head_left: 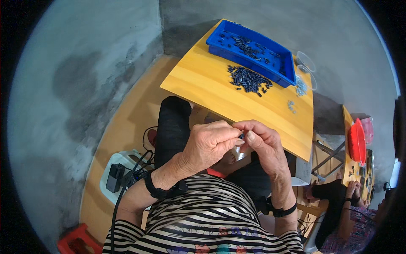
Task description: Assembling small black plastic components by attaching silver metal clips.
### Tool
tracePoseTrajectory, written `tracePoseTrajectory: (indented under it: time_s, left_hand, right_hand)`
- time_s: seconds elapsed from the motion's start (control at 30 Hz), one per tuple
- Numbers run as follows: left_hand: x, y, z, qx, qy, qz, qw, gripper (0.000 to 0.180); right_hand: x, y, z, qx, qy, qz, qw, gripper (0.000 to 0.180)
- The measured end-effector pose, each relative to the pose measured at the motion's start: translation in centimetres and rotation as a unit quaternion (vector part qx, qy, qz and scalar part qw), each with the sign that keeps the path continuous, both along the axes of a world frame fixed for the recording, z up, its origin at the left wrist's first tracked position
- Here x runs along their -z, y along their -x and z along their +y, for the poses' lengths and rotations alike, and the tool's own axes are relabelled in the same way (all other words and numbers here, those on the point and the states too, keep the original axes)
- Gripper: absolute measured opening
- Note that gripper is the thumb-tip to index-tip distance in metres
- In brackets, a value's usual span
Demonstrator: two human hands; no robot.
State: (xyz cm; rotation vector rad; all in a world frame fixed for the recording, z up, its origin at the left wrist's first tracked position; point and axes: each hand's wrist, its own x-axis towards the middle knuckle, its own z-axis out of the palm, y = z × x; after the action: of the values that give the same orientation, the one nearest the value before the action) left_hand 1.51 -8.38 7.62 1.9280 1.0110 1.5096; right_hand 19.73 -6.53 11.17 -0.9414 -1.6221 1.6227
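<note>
In front of my body, just off the table's near edge, my left hand (213, 139) and my right hand (263, 142) meet fingertip to fingertip. Between them they pinch a small dark piece (241, 136), mostly covered by the fingers, so its exact kind does not show. Past my hands, a pile of small black cylindrical pieces (250, 80) lies on the yellow wooden table (203, 80). Behind it stands a blue tray (258, 63) with more black pieces scattered inside. Small clear pieces (292, 106) lie on the table at the right.
Clear plastic tubs (306, 62) and a heap of clear pieces (300, 86) sit by the tray's right end. A white bin (111, 186) with cables is at my left, near a red stool (79, 241). At far right a person (349, 220) sits by another table with a red basin (357, 142).
</note>
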Motion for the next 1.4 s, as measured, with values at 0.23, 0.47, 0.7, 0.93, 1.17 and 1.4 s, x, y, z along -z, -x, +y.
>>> tracePoseTrajectory:
  time_s: [0.23,0.47,0.7,0.93,1.17,1.4]
  left_hand:
    - [1.0,-2.0,2.6,0.012,-0.074,-0.004,0.997,0.015]
    - [2.2,-4.2,5.1,0.022,-0.061,-0.014,0.998,0.013]
    - [4.6,-5.3,8.8,0.021,-0.020,0.019,0.999,0.012]
    - [6.2,-6.1,10.6,-0.013,-0.052,0.068,0.996,0.014]
    - [7.2,-6.3,11.2,-0.038,-0.074,0.113,0.990,0.009]
    - [7.9,-6.3,11.5,-0.042,-0.069,0.156,0.984,0.008]
  right_hand:
    - [0.5,-1.0,1.1,0.074,0.019,-0.006,0.997,0.028]
    - [2.4,-3.3,3.6,0.113,0.031,0.032,0.993,0.032]
    - [3.0,-4.8,6.5,0.160,-0.003,0.025,0.987,0.022]
    - [5.6,-5.4,8.6,0.167,0.014,0.011,0.986,0.016]
    - [6.7,-5.8,9.9,0.142,0.072,0.000,0.987,0.016]
    - [7.8,-5.9,10.6,0.125,0.112,0.011,0.986,0.016]
